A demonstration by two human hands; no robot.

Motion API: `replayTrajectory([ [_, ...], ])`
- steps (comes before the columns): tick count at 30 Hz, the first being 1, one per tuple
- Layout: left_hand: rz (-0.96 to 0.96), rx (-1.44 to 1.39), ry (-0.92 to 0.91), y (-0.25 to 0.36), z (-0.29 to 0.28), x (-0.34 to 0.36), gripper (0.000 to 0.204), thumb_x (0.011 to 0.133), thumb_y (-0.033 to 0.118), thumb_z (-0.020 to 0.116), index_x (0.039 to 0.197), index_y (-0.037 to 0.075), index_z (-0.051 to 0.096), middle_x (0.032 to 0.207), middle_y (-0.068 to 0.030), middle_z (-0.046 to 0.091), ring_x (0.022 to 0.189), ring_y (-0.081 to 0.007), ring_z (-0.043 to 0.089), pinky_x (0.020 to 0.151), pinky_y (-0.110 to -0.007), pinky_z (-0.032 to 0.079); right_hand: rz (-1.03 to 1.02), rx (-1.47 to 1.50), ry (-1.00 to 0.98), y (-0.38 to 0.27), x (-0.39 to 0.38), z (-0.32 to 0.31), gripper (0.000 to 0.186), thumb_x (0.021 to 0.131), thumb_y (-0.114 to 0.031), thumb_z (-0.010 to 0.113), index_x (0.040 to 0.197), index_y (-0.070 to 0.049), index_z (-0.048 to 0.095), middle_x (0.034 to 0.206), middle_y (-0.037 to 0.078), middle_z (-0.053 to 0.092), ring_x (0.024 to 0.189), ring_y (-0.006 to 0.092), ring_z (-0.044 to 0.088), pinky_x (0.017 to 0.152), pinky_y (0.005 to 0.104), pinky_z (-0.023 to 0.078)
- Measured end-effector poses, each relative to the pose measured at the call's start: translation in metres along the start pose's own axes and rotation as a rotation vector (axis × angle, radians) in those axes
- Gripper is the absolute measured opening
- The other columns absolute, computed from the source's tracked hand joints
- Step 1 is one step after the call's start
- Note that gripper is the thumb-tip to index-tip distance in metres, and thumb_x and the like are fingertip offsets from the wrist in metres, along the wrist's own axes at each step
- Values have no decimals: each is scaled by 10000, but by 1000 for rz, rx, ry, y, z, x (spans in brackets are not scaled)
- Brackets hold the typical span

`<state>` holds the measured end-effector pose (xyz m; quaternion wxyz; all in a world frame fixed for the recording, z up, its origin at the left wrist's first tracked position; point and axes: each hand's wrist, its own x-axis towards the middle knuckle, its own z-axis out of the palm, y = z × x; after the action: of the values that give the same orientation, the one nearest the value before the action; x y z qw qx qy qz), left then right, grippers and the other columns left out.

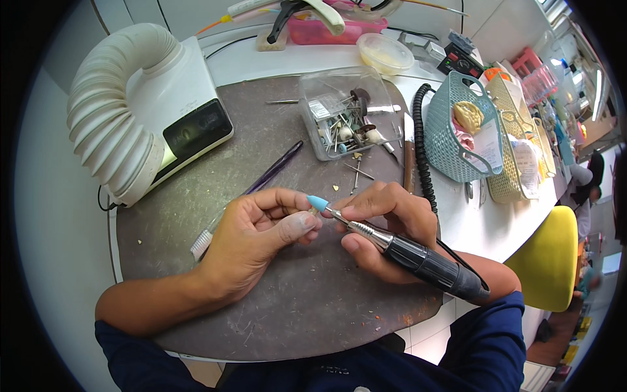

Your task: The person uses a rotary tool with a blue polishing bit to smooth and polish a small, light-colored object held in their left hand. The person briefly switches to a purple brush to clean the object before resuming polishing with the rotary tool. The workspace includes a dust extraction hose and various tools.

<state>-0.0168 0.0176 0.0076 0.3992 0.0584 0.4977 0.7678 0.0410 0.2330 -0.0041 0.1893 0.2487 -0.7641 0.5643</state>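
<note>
My right hand [400, 212] is closed round a black and silver rotary handpiece [424, 262], held pen-like and slanting up to the left. Its pale blue cone-shaped polishing tip [317, 202] reaches the fingertips of my left hand [258, 225]. The left thumb and fingers are pinched together there. A tiny yellowish piece seems to sit between them, mostly hidden by the fingers and the tip, and I cannot make out its kind. Dust whitens the left thumb. Beneath both hands lies a worn grey-brown mat [287, 326].
A clear plastic box [326, 77] holds several small burs and polishing wheels. A toothbrush [274, 166] lies left of it, a knife [409, 153] right. A white hose unit [121, 117] stands at left. A coiled black cord [424, 150] runs beside a teal basket [444, 140].
</note>
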Motion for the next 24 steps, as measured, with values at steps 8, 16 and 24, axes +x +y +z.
replayTrajectory([
  [8, 14, -14, -20, 0, 0, 0, 184, 915, 85, 671, 1077, 21, 610, 962, -49, 657, 888, -110, 630, 832, -266, 513, 14, -20, -18, -4, 1, 0, 258, 765, -30, 746, 986, 47, 639, 917, 177, 692, 844, 267, 721, 752, 326, 565],
  [16, 9, -25, -12, 0, -1, 0, 182, 918, 102, 674, 1070, 24, 612, 939, -48, 656, 873, -107, 624, 826, -259, 513, 3, -8, -18, -1, 1, -1, 264, 766, -34, 748, 992, 49, 639, 917, 178, 692, 842, 263, 720, 746, 320, 565],
  [24, 4, -35, -22, 0, -1, -1, 170, 919, 113, 678, 1052, 27, 618, 937, -46, 655, 867, -103, 622, 817, -251, 516, 10, -9, -32, -4, 2, -2, 275, 766, -36, 752, 1005, 46, 643, 930, 174, 692, 847, 264, 720, 745, 317, 565],
])
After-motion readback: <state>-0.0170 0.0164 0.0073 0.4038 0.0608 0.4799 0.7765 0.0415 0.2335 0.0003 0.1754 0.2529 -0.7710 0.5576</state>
